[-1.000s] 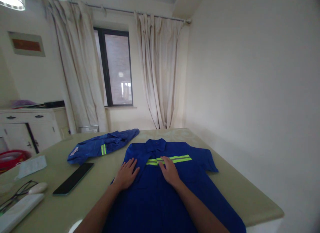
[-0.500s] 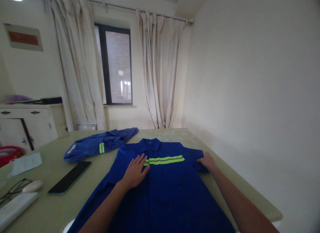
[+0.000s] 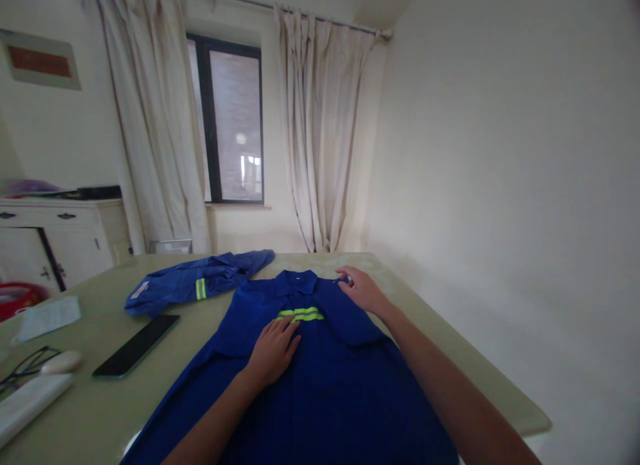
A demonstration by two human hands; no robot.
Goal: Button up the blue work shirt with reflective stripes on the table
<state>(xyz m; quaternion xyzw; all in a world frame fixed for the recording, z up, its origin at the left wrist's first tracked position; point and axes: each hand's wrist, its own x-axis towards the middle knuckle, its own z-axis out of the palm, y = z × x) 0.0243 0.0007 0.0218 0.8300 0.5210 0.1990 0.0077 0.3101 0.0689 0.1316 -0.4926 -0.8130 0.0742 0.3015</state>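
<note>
A blue work shirt (image 3: 320,378) with a yellow reflective stripe lies flat on the pale green table (image 3: 465,365), collar away from me. My left hand (image 3: 273,350) rests flat on its chest, fingers spread, just below the stripe. My right hand (image 3: 361,290) is closed on the shirt's right sleeve, which is folded inward over the chest and covers the right part of the stripe.
A second blue garment (image 3: 195,285) lies crumpled at the back left. A dark phone (image 3: 136,345) lies to the left of the shirt. Glasses (image 3: 23,368), a white mouse (image 3: 61,362), a white bar (image 3: 30,402) and paper (image 3: 47,316) sit at the left edge. Wall close on the right.
My right hand went from the chest out to the right sleeve, took hold of it and folded it inward. My left hand slid slightly right and stays flat on the shirt.
</note>
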